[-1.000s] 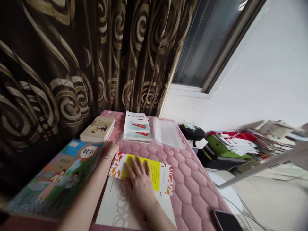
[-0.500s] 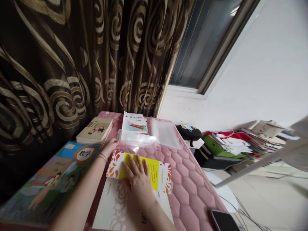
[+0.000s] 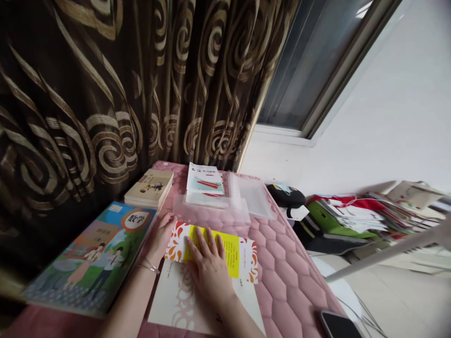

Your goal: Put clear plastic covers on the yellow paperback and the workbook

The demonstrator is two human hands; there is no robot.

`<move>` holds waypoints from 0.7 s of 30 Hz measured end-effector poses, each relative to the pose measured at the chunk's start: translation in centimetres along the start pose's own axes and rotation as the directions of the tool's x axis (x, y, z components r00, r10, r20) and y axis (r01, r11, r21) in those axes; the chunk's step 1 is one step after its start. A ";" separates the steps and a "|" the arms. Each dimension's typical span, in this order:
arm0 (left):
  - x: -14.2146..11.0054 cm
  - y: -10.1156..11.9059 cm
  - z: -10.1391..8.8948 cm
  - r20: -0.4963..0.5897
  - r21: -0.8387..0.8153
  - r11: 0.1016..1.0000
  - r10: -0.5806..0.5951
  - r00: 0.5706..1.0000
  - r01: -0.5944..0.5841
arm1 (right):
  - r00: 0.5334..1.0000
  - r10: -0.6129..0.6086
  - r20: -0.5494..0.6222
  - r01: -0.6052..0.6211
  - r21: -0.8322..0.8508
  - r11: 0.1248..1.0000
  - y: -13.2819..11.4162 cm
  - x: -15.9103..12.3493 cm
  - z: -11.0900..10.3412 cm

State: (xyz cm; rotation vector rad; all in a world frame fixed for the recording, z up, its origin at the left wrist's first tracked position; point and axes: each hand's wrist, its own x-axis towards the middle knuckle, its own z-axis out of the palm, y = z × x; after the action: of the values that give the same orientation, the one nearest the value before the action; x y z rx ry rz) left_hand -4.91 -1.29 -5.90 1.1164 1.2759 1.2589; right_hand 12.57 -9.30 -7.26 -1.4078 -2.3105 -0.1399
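Near the middle of the pink quilted surface (image 3: 283, 274), the right hand (image 3: 210, 274) lies spread on the white book (image 3: 176, 300), apparently steadying it. Beside the clear sleeve (image 3: 211, 215), the left hand (image 3: 165, 233) curls, grip unclear; the next move seems to call for a light pinch.

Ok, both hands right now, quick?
Left hand: fingers curled near the clear plastic; whether gripping it cannot be told.
Right hand: open, palm down on the yellow-banded book.

Pink quilted top (image 3: 289, 272) — bks (image 3: 176, 293), plastic slvs (image 3: 256, 196), phone (image 3: 340, 324).
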 end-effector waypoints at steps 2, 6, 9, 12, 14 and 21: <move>-0.4 0.0 0.0 0.070 -0.109 0.993 0.041 0.997 -0.033 | 1.000 0.006 0.003 -0.006 -0.007 1.000 0.0 -0.1 0.1; -1.0 0.5 0.2 0.185 -0.284 0.959 0.071 0.980 -0.016 | 1.000 0.018 0.008 -0.018 -0.012 1.000 0.1 -0.1 0.3; -1.3 0.7 0.3 0.218 -0.294 0.956 0.068 0.974 -0.001 | 1.000 0.017 0.008 -0.017 -0.006 1.000 0.1 0.0 0.3; -1.5 0.8 0.2 0.215 -0.281 0.960 0.076 0.974 -0.013 | 1.000 0.009 0.007 -0.009 0.002 1.000 0.1 0.1 0.2; -1.5 1.0 0.2 0.209 -0.275 0.961 0.064 0.976 -0.004 | 1.000 0.007 0.007 -0.007 0.006 1.000 0.1 0.1 0.2; -1.6 1.1 0.3 0.195 -0.229 0.971 0.116 0.974 -0.070 | 1.000 0.000 -0.015 0.000 0.011 1.000 0.4 0.1 0.2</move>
State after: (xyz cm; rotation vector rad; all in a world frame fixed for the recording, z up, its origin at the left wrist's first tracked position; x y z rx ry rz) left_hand -4.54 -2.86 -4.77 1.1234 0.9130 1.2828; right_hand 12.83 -8.98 -7.46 -1.3966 -2.2956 -0.1378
